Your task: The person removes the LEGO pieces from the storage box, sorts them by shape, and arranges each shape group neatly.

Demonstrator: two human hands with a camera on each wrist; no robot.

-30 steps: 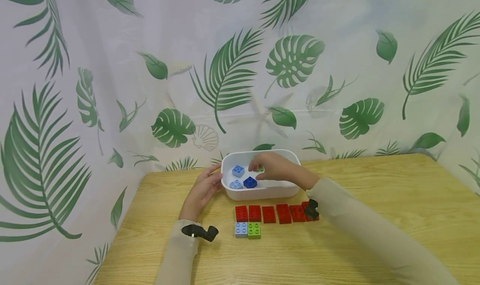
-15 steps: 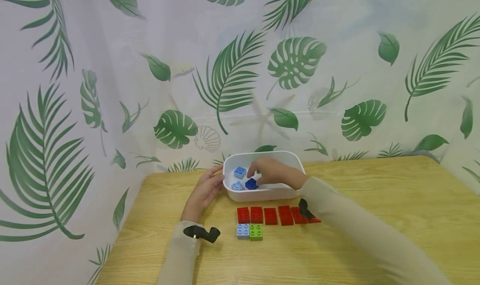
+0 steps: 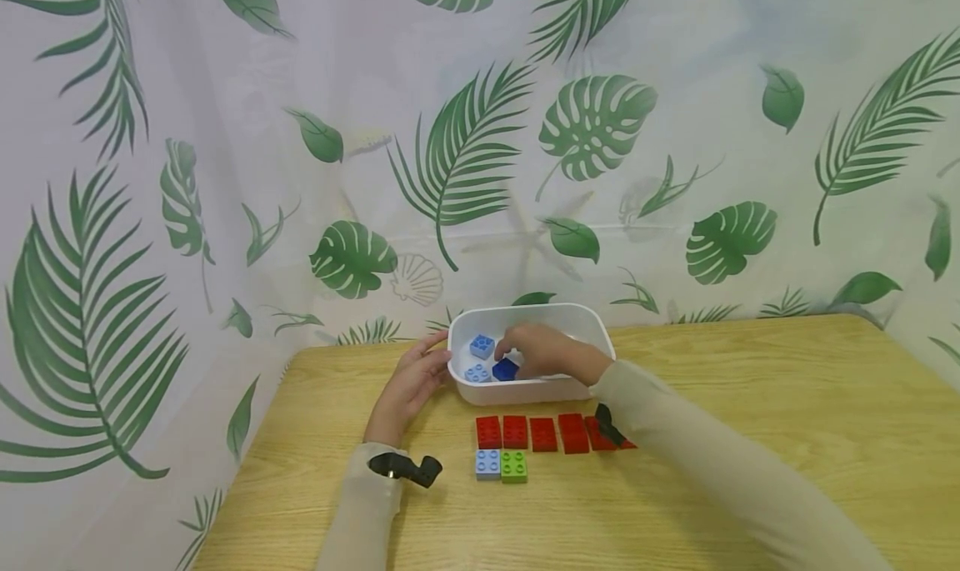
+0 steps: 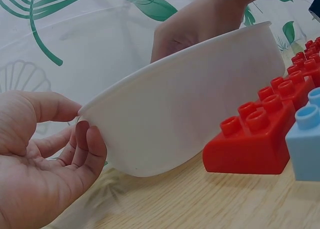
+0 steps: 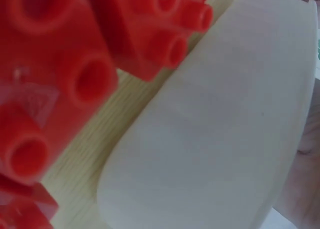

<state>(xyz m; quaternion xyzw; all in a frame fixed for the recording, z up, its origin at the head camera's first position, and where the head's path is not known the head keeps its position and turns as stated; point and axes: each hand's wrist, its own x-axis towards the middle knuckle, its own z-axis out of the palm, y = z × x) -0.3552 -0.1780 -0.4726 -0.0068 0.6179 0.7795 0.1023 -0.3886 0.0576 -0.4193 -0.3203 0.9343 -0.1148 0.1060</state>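
My left hand [image 3: 408, 383] holds the left end of a white plastic bin [image 3: 536, 394], thumb at the rim and curled fingers against the outer wall in the left wrist view. Inside the bin, my right hand [image 3: 543, 350] pinches a dark blue toy building brick [image 3: 506, 370] between thumb and fingers; the grip is partly hidden. Two light blue bricks lie beside it, one farther back [image 3: 482, 347] and one nearer the front wall [image 3: 477, 374]. The right wrist view shows mostly the bin's outer wall [image 5: 200, 139], with the right hand only at the edge.
Before the bin runs a row of several red bricks [image 3: 515, 432], its right end partly covered by the right wrist's camera. A light blue brick [image 3: 487, 464] and a green brick [image 3: 513, 466] stand side by side in front. A leaf-patterned cloth [image 3: 480, 179] hangs behind the wooden table [image 3: 585, 521].
My right hand has moved left and down within the bin onto the dark blue brick, which has turned slightly. My left hand has stayed at the bin's end.
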